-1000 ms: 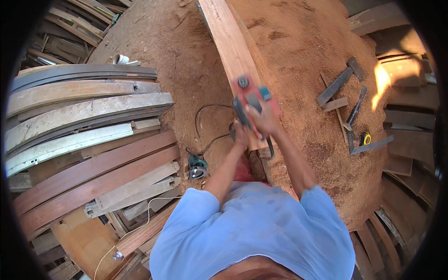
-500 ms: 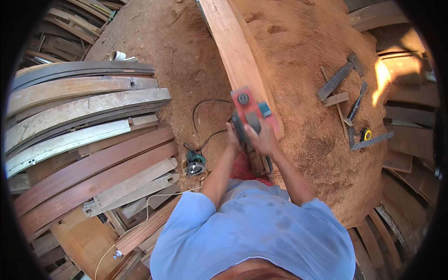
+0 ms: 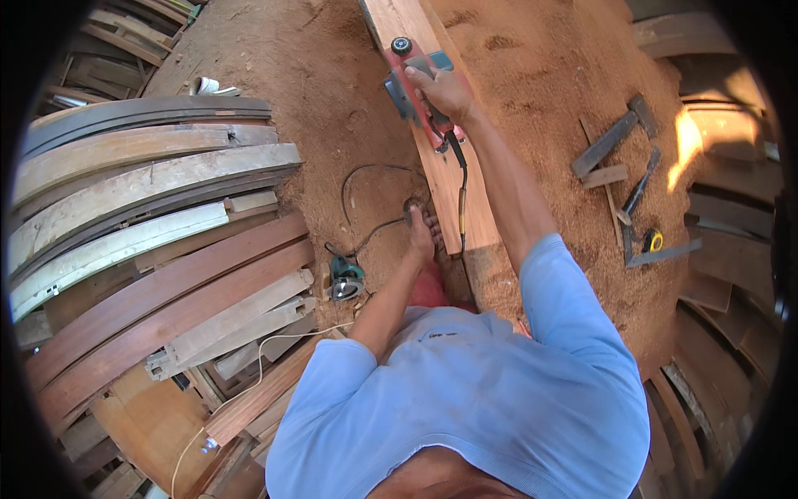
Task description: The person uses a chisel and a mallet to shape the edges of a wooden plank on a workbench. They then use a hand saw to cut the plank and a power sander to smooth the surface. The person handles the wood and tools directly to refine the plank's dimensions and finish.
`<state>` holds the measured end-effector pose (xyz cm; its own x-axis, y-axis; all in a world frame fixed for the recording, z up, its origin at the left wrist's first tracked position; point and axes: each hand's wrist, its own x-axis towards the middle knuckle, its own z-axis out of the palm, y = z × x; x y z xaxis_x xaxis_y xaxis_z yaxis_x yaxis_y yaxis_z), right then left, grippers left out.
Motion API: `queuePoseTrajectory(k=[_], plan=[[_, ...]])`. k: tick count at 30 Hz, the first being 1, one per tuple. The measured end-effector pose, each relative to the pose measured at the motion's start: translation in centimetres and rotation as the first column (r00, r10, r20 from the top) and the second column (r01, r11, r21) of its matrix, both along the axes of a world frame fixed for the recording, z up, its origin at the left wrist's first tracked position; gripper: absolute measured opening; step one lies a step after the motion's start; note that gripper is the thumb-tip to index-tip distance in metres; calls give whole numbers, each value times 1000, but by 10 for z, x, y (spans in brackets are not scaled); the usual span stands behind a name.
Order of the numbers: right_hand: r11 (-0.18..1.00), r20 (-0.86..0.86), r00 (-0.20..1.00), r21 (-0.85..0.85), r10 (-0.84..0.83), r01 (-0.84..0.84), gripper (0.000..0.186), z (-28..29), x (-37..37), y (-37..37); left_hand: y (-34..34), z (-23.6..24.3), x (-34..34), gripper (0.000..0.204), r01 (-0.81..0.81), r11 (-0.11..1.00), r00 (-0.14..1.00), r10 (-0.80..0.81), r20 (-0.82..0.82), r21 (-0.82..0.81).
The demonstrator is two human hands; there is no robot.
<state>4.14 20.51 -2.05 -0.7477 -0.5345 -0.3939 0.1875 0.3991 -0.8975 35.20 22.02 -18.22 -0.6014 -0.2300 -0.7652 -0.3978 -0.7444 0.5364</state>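
My right hand [image 3: 442, 91] is closed around the grip of a red electric planer [image 3: 426, 137] with a black knob and a dark box on its side. The planer rests on a long pale-brown wooden board [image 3: 478, 220], some way up from its near end. A dark power cord [image 3: 463, 185] trails back from the grip over the board. Low beside the board's left edge, my left hand [image 3: 423, 236] hangs with its fingers apart, holding nothing that I can see.
At left lie stacked timber pieces [image 3: 158, 179] and a small green circular saw [image 3: 345, 279]. On the sawdust to the right are a hammer [image 3: 638, 183], a carpenter's square [image 3: 665, 253], a yellow-and-black tape measure [image 3: 653, 241] and a dark, heavy-headed tool [image 3: 611, 141]. More planks line the right side.
The planer has slid forward, away from me, along the board in my right hand. My left hand has come off the planer's side and stayed behind near the board's near end.
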Motion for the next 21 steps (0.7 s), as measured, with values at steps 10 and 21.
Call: queuePoseTrajectory(k=[10, 21], plan=[[998, -112, 992, -24, -53, 50, 50, 15, 263, 198, 3, 7, -6, 85, -73, 997, 995, 72, -66, -5], [983, -137, 976, 46, -169, 176, 45, 22, 242, 176, -1, -9, -26, 85, -98, 991, 995, 94, -42, -95]])
